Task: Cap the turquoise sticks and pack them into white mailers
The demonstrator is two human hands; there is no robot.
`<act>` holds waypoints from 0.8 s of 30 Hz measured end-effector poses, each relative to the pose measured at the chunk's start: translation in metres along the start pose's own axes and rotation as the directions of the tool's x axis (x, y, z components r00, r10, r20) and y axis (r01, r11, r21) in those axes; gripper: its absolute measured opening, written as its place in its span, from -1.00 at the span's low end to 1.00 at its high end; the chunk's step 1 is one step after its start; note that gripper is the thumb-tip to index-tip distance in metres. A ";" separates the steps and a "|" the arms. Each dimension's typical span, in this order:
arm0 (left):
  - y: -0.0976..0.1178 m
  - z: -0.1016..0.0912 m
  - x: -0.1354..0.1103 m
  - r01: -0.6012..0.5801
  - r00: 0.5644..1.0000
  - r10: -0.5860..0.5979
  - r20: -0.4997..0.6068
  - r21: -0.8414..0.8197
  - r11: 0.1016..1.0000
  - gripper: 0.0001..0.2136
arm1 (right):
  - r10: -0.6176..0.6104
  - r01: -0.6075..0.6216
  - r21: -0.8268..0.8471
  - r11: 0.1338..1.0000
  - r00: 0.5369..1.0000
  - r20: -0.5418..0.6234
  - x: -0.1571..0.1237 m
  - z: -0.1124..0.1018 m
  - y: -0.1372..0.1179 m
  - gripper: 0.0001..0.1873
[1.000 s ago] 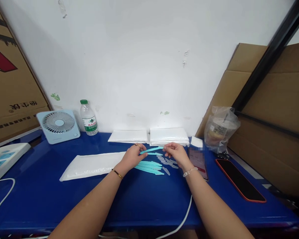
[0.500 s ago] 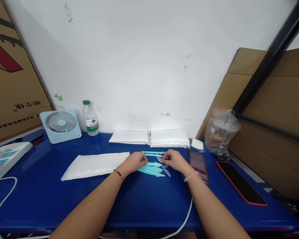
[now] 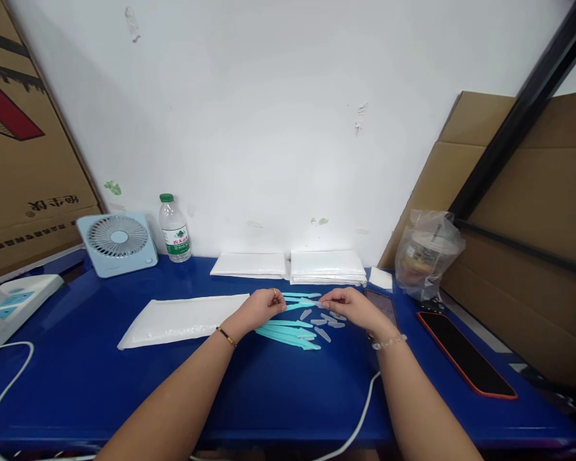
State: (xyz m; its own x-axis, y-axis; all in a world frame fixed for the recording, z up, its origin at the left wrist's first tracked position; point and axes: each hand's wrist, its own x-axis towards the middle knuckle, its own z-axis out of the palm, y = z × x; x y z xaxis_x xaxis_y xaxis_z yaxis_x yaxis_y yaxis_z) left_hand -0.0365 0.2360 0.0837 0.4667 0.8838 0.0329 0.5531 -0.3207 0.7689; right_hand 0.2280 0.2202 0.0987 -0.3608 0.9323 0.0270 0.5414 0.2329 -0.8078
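Observation:
My left hand pinches the handle end of a turquoise eyebrow razor, whose blade end points right. Between the thumb and fingers of my right hand is a clear plastic blade cap, at the tip of that razor. Whether the cap sits over the blade or only touches it, I cannot tell. Below my left hand lies a fan of several turquoise razors. More razors lie just behind the held one. Several loose clear caps are scattered under and beside my right hand.
On the blue table a white padded mailer lies left. White packets stand stacked against the wall. A fan, a water bottle, a bagged cup, a phone and a white cable are around.
My right hand has shifted right, uncovering more loose caps. A razor now stretches from my left hand toward the cap in my right fingers. The fanned razors have slid slightly.

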 end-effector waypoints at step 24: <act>0.003 0.003 0.001 -0.077 0.974 0.107 -0.199 0.151 0.985 -0.73 | -0.019 0.022 0.021 1.000 0.989 -0.144 0.019 0.022 0.009 -0.69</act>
State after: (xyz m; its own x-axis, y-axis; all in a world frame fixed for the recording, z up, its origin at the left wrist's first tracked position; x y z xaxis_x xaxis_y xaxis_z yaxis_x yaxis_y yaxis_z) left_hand -0.0322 0.2351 0.0841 0.3767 0.8943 0.2414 0.6133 -0.4361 0.6585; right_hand 0.2092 0.2336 0.0790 -0.2580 0.9578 0.1269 0.5173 0.2479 -0.8191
